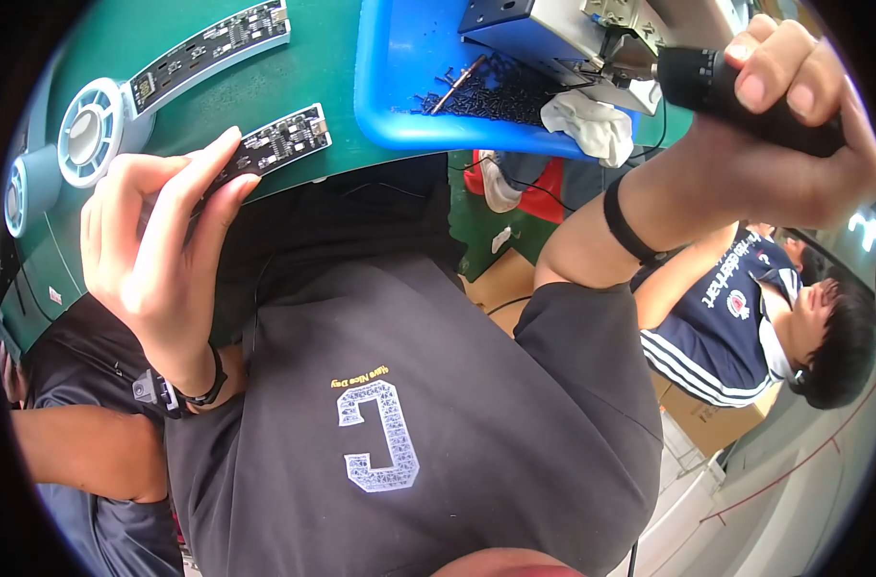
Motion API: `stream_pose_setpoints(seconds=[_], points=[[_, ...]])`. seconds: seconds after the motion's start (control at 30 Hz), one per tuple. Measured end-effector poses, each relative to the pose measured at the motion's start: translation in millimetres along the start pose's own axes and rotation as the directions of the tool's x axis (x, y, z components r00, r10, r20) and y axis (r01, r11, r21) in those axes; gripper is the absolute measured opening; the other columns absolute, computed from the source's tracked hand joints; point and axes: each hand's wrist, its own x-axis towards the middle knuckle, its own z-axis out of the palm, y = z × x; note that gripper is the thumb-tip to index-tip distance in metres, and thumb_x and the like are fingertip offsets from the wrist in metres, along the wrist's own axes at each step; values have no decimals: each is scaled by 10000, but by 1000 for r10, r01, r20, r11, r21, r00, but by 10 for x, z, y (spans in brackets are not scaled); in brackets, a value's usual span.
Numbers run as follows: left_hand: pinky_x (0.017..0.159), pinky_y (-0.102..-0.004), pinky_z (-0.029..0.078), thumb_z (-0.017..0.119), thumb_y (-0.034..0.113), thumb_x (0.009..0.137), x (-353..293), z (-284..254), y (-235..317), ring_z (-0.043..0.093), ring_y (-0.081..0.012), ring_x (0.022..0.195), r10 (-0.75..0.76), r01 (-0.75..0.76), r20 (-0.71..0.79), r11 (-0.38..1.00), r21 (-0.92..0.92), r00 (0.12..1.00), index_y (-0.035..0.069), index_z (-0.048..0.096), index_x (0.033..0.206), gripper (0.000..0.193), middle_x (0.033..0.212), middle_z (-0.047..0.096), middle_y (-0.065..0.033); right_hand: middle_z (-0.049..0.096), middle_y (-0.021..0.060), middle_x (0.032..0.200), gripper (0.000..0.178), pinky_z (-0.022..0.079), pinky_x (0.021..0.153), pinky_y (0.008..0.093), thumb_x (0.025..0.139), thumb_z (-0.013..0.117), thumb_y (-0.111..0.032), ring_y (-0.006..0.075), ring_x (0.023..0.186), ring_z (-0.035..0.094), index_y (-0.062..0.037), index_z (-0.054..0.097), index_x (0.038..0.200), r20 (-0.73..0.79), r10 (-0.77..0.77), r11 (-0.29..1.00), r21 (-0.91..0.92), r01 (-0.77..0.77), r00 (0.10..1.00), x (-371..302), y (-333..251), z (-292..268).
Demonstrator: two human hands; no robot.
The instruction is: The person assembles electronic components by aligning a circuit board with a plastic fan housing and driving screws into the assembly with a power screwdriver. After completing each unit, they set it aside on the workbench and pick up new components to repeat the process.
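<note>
Grip of the left hand (164, 226), nearly closed, is pinching a narrow circuit board (289, 137) by its left end, near the front edge of the green worktop (323, 72). To the right, a blue tray (375, 96) is holding small black pieces (503, 96), and the right hand (808, 120) is tightly clasping a black cylindrical tool (690, 79).

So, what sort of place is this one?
Most likely an electronics assembly workshop. A small circuit board is held over a green bench, and a blue tray there holds a heap of small black pieces, which look like screws.
</note>
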Motion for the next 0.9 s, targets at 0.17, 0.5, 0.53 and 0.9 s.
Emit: stream_pose_setpoints(seconds=[0.17,0.5,0.53,0.9], points=[[677,-301,445,876,173,648,78,-69,49,595,-157,730,6,-7,37,1000,26,999,114,816,1008,370,806,623,1,459,34,697,223,362,415,321,927,482,-286,155,428,418,-76,534,979,38,-38,982,185,30,999,-438,-314,249],[659,-283,425,864,217,636,69,-107,-91,603,-151,726,28,-30,46,999,28,999,124,822,998,376,804,642,11,449,29,660,256,352,393,323,911,500,-243,148,399,415,-75,583,1087,216,-184,982,72,172,959,-919,-480,1073],[659,-283,425,864,217,636,72,-112,-88,603,-151,726,21,-23,49,999,29,999,124,822,998,376,804,642,11,447,30,654,260,353,393,324,908,501,-240,150,396,415,-76,586,1092,230,-168,986,55,160,959,-922,-463,1103],[659,-284,427,857,227,631,94,-141,-123,610,-151,719,42,-43,52,999,23,998,122,823,997,382,801,636,8,456,33,655,264,358,415,324,907,499,-232,158,396,401,-81,620,1087,348,-5,998,62,-18,937,-865,-451,1123]])
